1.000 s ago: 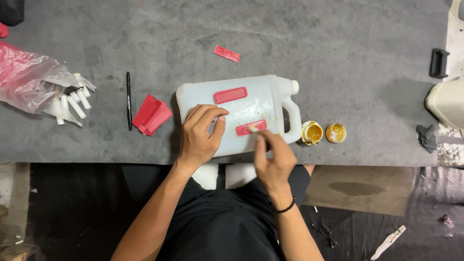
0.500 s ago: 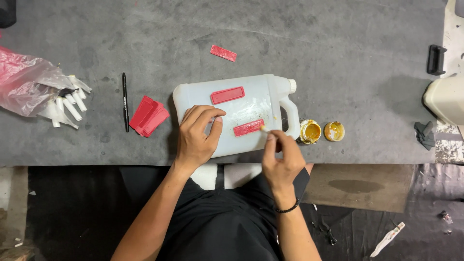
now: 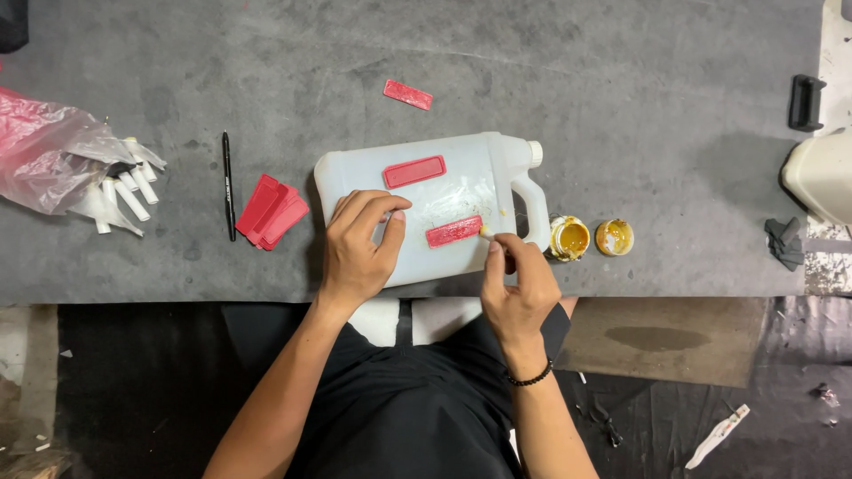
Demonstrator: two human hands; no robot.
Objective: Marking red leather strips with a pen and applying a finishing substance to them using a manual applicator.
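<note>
While the left hand (image 3: pixel 359 248) presses flat on the light, stiff, slick white jug (image 3: pixel 426 208) lying on the table (image 3: pixel 621 106), right hand (image 3: pixel 519 288) pinches a small stick (image 3: pixel 485 233) against its red tab (image 3: pixel 453 231); best gripped by the handle.

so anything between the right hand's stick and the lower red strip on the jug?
Nothing visible. The right hand holds a thin stick whose tip is at the right end of the lower red strip. The left hand rests on the jug, left of the strip.

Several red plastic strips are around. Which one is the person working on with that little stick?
The red strip lower on the white jug, touched by the right hand's stick; the other strips lie untouched.
</note>
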